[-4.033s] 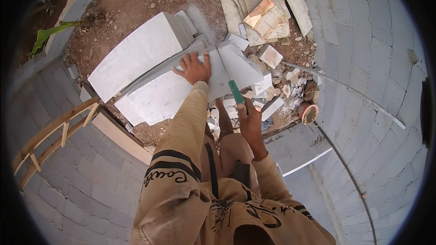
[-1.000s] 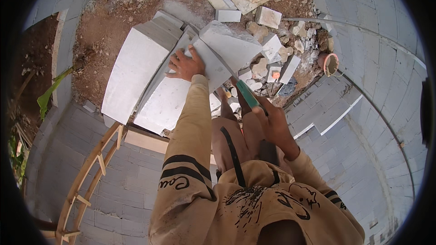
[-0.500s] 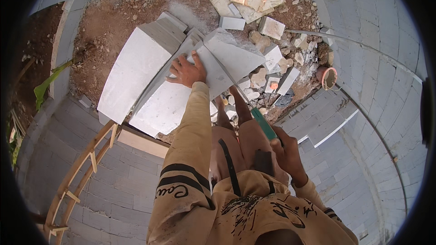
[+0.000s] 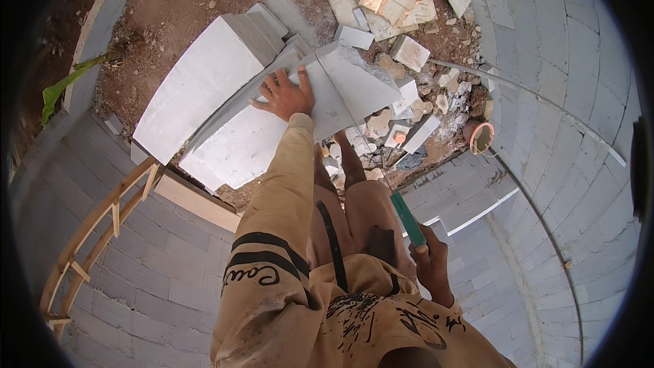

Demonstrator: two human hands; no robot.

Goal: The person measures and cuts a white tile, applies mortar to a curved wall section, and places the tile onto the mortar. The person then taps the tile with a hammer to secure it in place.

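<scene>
Head view: a fisheye lens worn on the head of the person before us, left one of a side-by-side pair, looking steeply down. Printed tan sweatshirt nearest, at the lower edge; left hand and right hand beyond; grey block wall bending along the right rim.

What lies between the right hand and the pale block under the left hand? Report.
In the head view, the saw's green handle and thin blade run from right hand to pale block, with rubble beneath.
</scene>
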